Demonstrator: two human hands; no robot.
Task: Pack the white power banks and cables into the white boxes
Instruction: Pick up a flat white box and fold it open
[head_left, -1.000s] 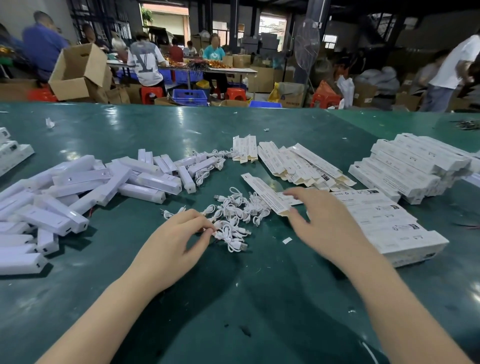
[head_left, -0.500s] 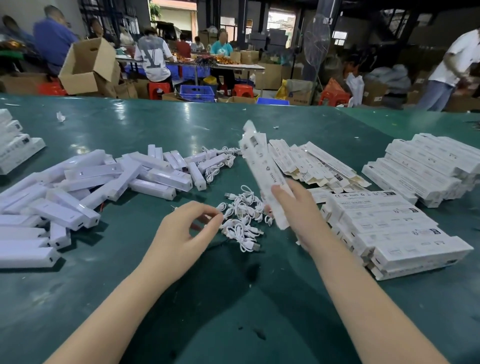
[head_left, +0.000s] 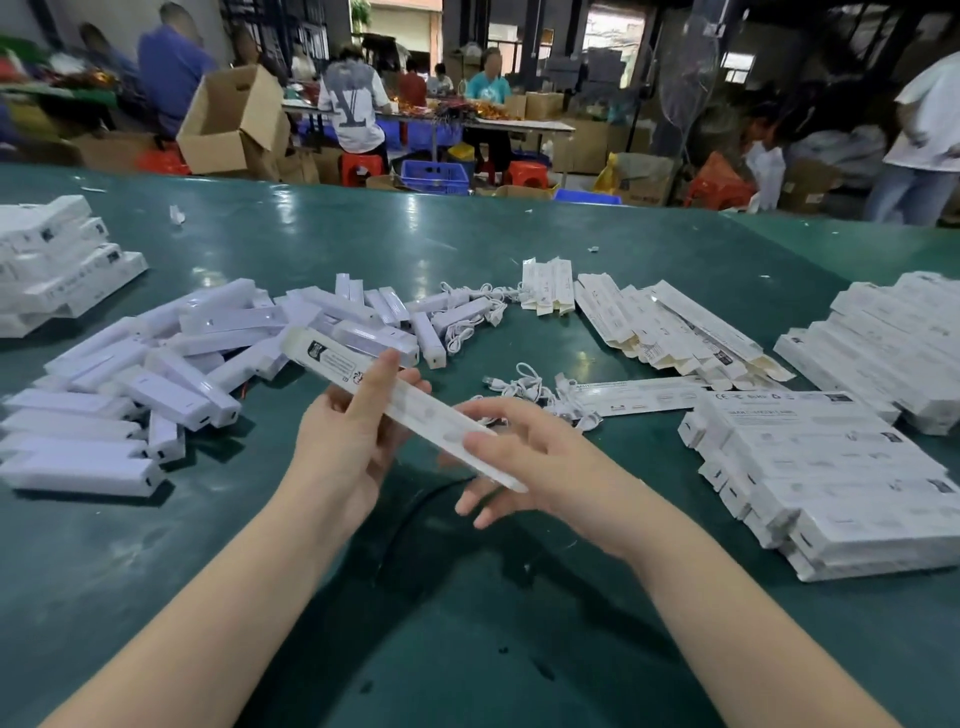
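**A:** Why's the flat white box (head_left: 400, 410) held up over the bench's (head_left: 467, 623) near middle?

**B:** Probably to pop it open. Left hand (head_left: 337, 447) grip is clamped on its far half, right hand (head_left: 524, 457) pinches the near end. Power banks (head_left: 171, 374) are piled toward the left edge, cables (head_left: 530, 387) mid-bench.

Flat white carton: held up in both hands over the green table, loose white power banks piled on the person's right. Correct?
Not quite. The head view shows the loose white power banks piled on the person's left. The flat white carton is indeed held by the left hand and right hand over the green table.
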